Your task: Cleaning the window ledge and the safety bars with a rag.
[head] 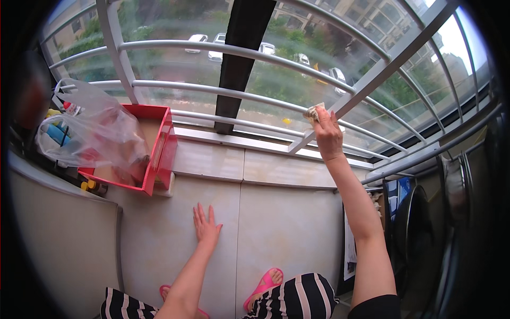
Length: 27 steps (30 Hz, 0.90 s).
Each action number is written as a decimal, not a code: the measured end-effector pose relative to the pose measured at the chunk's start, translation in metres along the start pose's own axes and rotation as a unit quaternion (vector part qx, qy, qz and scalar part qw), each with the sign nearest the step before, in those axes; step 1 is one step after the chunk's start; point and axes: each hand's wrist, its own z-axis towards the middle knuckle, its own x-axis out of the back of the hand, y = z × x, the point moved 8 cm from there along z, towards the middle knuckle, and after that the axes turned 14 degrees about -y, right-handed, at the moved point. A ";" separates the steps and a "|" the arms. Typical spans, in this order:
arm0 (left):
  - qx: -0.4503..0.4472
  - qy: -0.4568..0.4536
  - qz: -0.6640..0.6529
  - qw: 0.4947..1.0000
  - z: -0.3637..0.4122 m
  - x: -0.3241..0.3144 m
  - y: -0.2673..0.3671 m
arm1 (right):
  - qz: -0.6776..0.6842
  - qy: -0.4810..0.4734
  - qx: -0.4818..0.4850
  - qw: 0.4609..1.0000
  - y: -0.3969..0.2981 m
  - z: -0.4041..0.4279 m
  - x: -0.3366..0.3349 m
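Note:
My right hand [330,137] is stretched forward, gripping a crumpled pale cloth [313,113] with darker markings. The cloth is at a horizontal bar of the light metal window railing [275,97], close to where the bar meets a thick slanted post [360,85]. Part of the cloth is hidden behind my fingers. Lower and to the left, my left hand [207,229] holds nothing, its fingers apart, over the pale floor tiles [275,223]. Whether it touches anything I cannot tell.
At left, a red box [162,147] holds a translucent plastic bag [107,123], beside small yellow-capped bottles [95,186]. A pale cabinet [63,223] borders the left. On the right stands a rack with a dark round pan [414,223]. Beyond the glass are parked cars [217,48].

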 end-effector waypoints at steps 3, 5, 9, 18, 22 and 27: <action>-0.001 -0.009 -0.012 1.000 -0.001 -0.004 -0.004 | 0.074 -0.089 -0.021 0.993 -0.003 0.009 0.003; 0.010 -0.028 -0.004 1.000 -0.002 -0.008 -0.005 | 0.216 -0.112 -0.070 0.967 0.001 0.014 0.020; 0.005 -0.018 -0.011 1.000 -0.003 -0.007 -0.005 | 0.222 0.088 -0.066 0.969 -0.017 0.045 0.109; -0.008 -0.038 -0.034 0.999 -0.003 -0.008 0.000 | 0.137 0.128 0.056 0.981 -0.099 0.155 0.088; 0.011 -0.040 -0.030 0.999 -0.006 -0.004 -0.006 | 0.112 0.129 0.048 0.984 -0.050 0.120 0.085; 0.011 -0.034 -0.007 0.999 -0.003 -0.006 -0.001 | -0.070 0.088 -0.020 0.993 0.042 0.052 0.076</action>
